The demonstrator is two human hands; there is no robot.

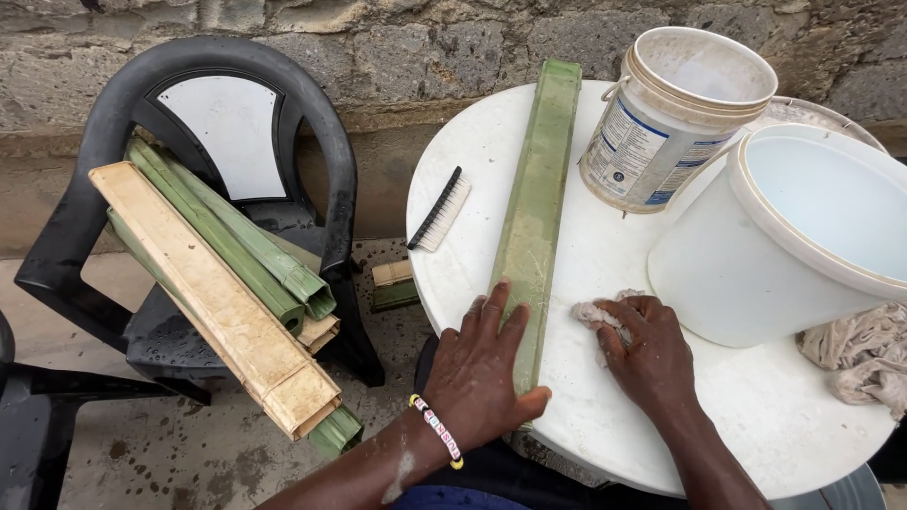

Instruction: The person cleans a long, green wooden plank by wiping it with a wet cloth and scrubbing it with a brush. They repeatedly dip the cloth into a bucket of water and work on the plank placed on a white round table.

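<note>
Head view: the left hand [480, 373] lies flat, fingers spread, pressing the near end of a long green slat [535, 210] on the round white surface [605, 416]. The slat's long axis runs away from the person towards the stone wall. Just right of the slat, the right hand [650, 351] has its fingers curled, bunching a small rag [594, 313]; two white buckets [784, 231] stand beyond.

Left hand [482, 373] flat, fingers spread; right hand [647, 354] seemingly clenched.
</note>
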